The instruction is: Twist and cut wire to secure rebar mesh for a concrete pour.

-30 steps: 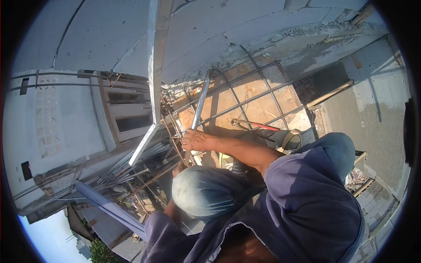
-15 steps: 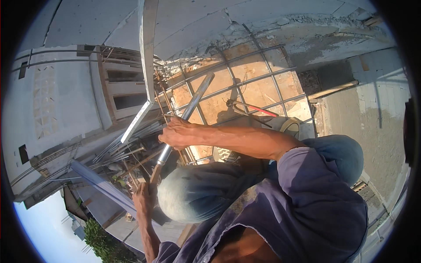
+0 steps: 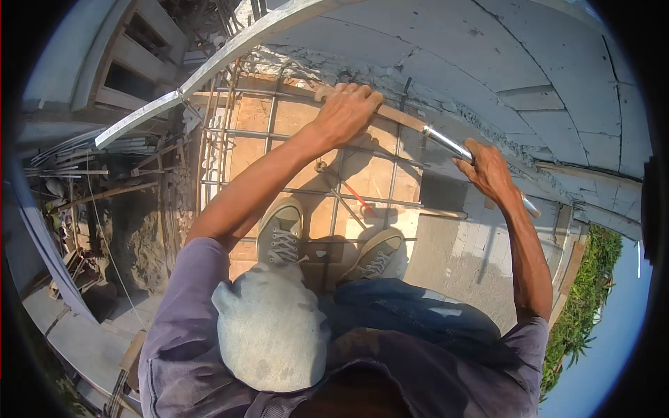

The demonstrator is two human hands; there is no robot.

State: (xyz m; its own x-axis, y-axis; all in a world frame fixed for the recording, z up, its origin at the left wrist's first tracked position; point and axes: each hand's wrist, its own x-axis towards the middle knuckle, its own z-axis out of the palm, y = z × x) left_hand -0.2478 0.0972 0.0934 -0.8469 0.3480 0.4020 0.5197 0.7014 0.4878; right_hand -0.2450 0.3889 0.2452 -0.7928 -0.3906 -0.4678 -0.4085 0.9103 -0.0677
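Both of my hands are on one long bar with a flat brown end section [image 3: 403, 118] and a silver metal tube [image 3: 448, 142]. My left hand [image 3: 347, 113] is closed over the brown part, its fingers wrapped across the top. Further right, my right hand [image 3: 488, 167] is closed around the tube, whose far end sticks out beyond my wrist. The bar slants down to the right above a grid of steel rebar [image 3: 270, 125] over a plywood board [image 3: 244, 118]. Pincers with a red handle [image 3: 357, 198] lie at the grid, ahead of my shoes.
A bent pale metal strip [image 3: 230, 56] crosses the upper left. Grey block wall [image 3: 557, 63] rises at the upper right. My grey canvas shoes [image 3: 282, 233] are planted at the grid. Scrap wood and rods lie to the left; a rough grey slab [image 3: 446, 258] is at right.
The view has swung round. Both hands have swung up and to the right with the bar; the left hand is now on the brown part and the right on the tube, arms uncrossed.
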